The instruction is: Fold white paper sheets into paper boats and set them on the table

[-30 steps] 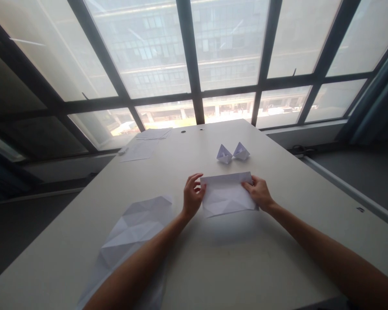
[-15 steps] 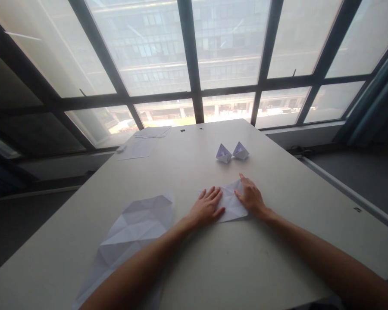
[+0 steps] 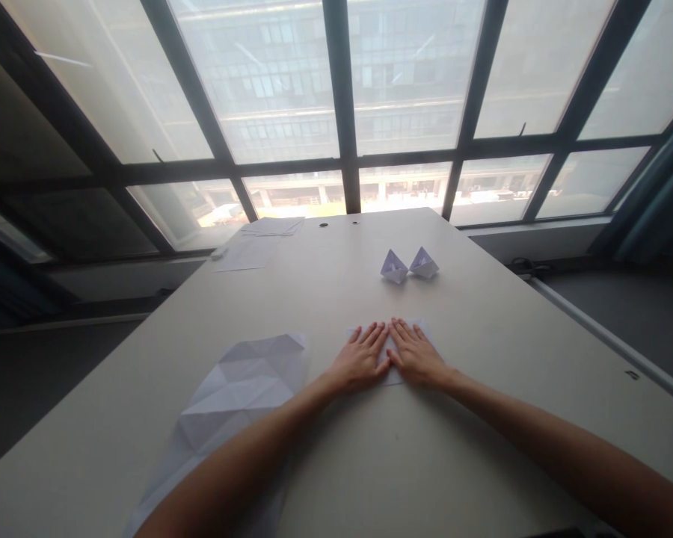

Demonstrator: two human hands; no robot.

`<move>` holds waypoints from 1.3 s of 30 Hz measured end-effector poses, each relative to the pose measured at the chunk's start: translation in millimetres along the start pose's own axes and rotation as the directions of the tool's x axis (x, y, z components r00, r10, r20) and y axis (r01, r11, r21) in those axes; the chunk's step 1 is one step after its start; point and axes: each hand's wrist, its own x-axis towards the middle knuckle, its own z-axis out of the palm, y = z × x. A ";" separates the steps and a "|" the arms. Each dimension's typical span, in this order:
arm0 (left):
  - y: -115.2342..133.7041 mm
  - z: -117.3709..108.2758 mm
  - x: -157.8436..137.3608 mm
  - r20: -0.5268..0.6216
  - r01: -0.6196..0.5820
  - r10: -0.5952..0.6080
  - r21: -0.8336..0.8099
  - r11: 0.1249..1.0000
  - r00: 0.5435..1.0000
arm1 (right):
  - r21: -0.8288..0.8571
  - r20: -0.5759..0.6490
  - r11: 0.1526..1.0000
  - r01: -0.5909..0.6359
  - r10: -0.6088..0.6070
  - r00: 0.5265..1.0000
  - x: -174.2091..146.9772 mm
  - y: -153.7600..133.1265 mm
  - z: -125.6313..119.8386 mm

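Observation:
Both hands lie flat, side by side, on a small sheet of white paper (image 3: 393, 378) in the middle of the table. My left hand (image 3: 360, 362) covers the paper's left part with fingers stretched out. On its right part rests my right hand (image 3: 416, 356), fingers extended and pointing away from me. The two hands meet near the thumbs, and most of the paper is hidden under them. A larger creased white sheet (image 3: 241, 385) lies to the left, partly beneath my left forearm. Beyond the hands stand two folded paper boats (image 3: 394, 267), (image 3: 425, 263) close together.
The white table (image 3: 336, 291) reaches to the large windows. Several flat paper sheets (image 3: 244, 252) lie at its far left, with a small white object (image 3: 218, 254) beside them. A pale rail (image 3: 606, 336) runs along the right side.
My right hand has moved left from the paper's right edge and now lies flat beside my left hand. The left hand stays on the paper. The view has shifted slightly.

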 end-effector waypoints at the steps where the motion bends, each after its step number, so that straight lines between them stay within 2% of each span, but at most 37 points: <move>1: -1.2 0.3 -0.4 -0.006 0.015 -0.015 -0.003 1.000 1.000 | -0.003 -0.003 1.000 -0.002 0.002 1.000 -1.0 2.2 -1.2; 7: -9.8 -0.2 -2.5 -0.019 0.083 -0.083 -0.005 0.997 0.996 | -0.023 -0.051 0.998 -0.054 0.052 0.997 -3.1 21.1 -3.0; 14: -28.7 3.3 -2.0 -0.050 0.207 -0.206 0.017 0.978 0.977 | -0.037 -0.062 0.990 -0.139 0.136 0.989 4.0 44.6 -6.4; 18: -31.2 6.4 -1.4 -0.065 0.236 -0.234 0.028 0.971 0.970 | -0.036 -0.049 0.986 -0.164 0.162 0.986 5.8 49.8 -9.7; 23: -32.9 3.8 -0.3 -0.107 0.286 -0.285 -0.008 0.958 0.953 | -0.025 -0.011 0.988 -0.155 0.155 0.988 6.5 55.0 -15.4; 26: -33.7 -2.7 1.9 -0.184 0.294 -0.302 -0.068 0.953 0.936 | -0.011 0.021 0.994 -0.112 0.112 0.994 6.4 58.5 -19.8; 28: -31.7 -8.2 3.5 -0.271 0.224 -0.248 -0.115 0.968 0.930 | 0.004 0.037 0.999 -0.044 0.044 0.998 6.4 59.8 -22.7; 30: -27.8 -13.4 4.4 -0.333 0.091 -0.139 -0.156 0.984 0.933 | 0.017 0.032 0.998 0.054 -0.055 0.998 7.2 59.3 -25.9; 33: -21.2 -19.5 2.9 -0.276 -0.140 0.087 -0.179 0.974 0.957 | -0.005 -0.096 0.992 0.126 -0.126 0.987 9.5 54.7 -33.1; 36: -17.4 -21.9 -0.7 -0.108 -0.270 0.255 -0.166 0.948 0.961 | -0.024 -0.290 0.999 0.028 -0.034 0.956 8.6 45.7 -43.1; 39: -16.2 -19.8 -3.2 -0.022 -0.217 0.216 -0.117 0.969 0.976 | 0.034 -0.324 0.996 -0.086 0.092 0.942 -0.3 31.0 -47.8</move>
